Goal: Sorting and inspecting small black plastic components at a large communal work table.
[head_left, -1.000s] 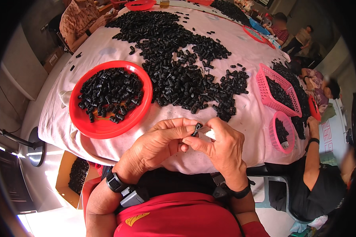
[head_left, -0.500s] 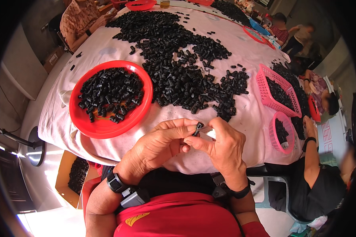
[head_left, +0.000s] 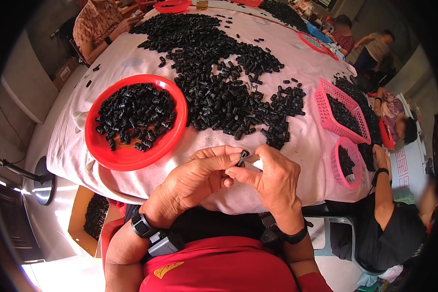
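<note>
Evidently the small black part is what both hands meet over: it sits at the fingertips of the left hand, above the near edge of the cloth-covered table, just in front of the body. That hand's thumb and forefinger pinch it at one side, which leaves its end exposed toward the other hand, probably so that the left hand steadies while the right one works. The right hand has thumb and forefinger closed on a slim pale object whose tip points at the part; its kind, and whether it touches, I cannot tell. Its thumb reaches in close below the part, perhaps as a brace.

Beyond the fingers spreads a big heap of similar black parts, loose on the cloth and within easy reach. To the left, a round red tray holds a smaller batch, its rim presumably keeping those separate from the heap. On the right stand a rectangular pink basket and a round pink basket, both containing black parts and lying nearer a co-worker's hand
</note>
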`<state>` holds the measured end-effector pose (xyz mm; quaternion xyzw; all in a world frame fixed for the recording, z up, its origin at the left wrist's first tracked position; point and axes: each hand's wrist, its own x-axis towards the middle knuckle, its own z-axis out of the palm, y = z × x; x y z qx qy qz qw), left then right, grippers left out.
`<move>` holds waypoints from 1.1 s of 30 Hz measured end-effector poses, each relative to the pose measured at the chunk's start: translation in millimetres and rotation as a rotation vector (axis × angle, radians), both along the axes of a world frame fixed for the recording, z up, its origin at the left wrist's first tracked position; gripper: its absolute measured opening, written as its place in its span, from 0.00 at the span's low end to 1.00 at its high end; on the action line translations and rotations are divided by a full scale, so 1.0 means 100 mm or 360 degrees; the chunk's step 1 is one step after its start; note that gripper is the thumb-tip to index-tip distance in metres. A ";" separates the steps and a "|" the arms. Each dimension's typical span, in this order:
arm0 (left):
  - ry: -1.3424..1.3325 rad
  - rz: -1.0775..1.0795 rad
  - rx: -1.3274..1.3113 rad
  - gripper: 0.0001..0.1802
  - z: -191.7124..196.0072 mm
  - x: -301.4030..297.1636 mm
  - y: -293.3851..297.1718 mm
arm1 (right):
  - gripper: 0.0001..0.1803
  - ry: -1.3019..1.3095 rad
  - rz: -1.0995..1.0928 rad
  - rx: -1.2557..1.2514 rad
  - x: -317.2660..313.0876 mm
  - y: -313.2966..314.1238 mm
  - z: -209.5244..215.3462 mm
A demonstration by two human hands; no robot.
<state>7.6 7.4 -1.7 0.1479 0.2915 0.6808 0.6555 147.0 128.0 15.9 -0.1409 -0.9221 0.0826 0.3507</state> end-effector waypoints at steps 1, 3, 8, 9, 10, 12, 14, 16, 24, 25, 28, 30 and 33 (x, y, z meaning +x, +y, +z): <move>-0.0004 0.0001 -0.0003 0.12 0.00 0.00 0.00 | 0.29 -0.0032 0.0002 -0.0058 0.01 -0.01 0.02; -0.0008 0.0000 -0.0006 0.12 0.00 0.01 0.00 | 0.29 -0.0064 0.0004 -0.0116 0.01 -0.02 0.03; -0.0026 0.0011 0.0015 0.12 -0.01 0.01 0.00 | 0.29 -0.0076 0.0009 -0.0155 0.01 -0.01 0.02; -0.0025 0.0011 0.0018 0.12 -0.02 0.01 0.00 | 0.29 -0.0075 0.0008 -0.0152 0.01 -0.01 0.02; -0.0027 0.0013 0.0027 0.12 -0.03 0.02 0.00 | 0.28 -0.0057 0.0009 -0.0100 0.01 -0.01 0.02; -0.0030 0.0015 0.0035 0.12 -0.02 0.02 0.01 | 0.28 -0.0040 0.0010 -0.0050 -0.01 0.00 -0.02; -0.0063 0.0022 -0.0013 0.12 0.03 0.03 0.02 | 0.27 0.0012 0.0031 -0.0004 -0.03 -0.01 -0.08; -0.0091 0.0017 -0.0032 0.12 0.09 0.04 0.01 | 0.28 0.0048 0.0060 -0.0086 -0.03 -0.02 -0.03; -0.0161 -0.0004 0.0016 0.10 0.00 0.04 0.01 | 0.32 0.0043 0.0002 -0.0121 0.02 0.01 0.00; -0.0161 0.0006 0.0004 0.10 0.01 0.05 0.01 | 0.32 0.0036 -0.0002 -0.0140 0.03 0.01 0.01; -0.0165 0.0014 -0.0014 0.10 0.01 0.05 0.01 | 0.32 0.0032 0.0009 -0.0181 0.01 0.01 0.00; -0.0166 0.0013 -0.0016 0.10 0.01 0.05 0.01 | 0.32 0.0037 0.0023 -0.0199 0.01 0.01 0.00; -0.0164 0.0006 -0.0024 0.10 0.00 0.05 0.01 | 0.29 -0.0014 -0.0006 -0.0102 0.01 0.00 -0.01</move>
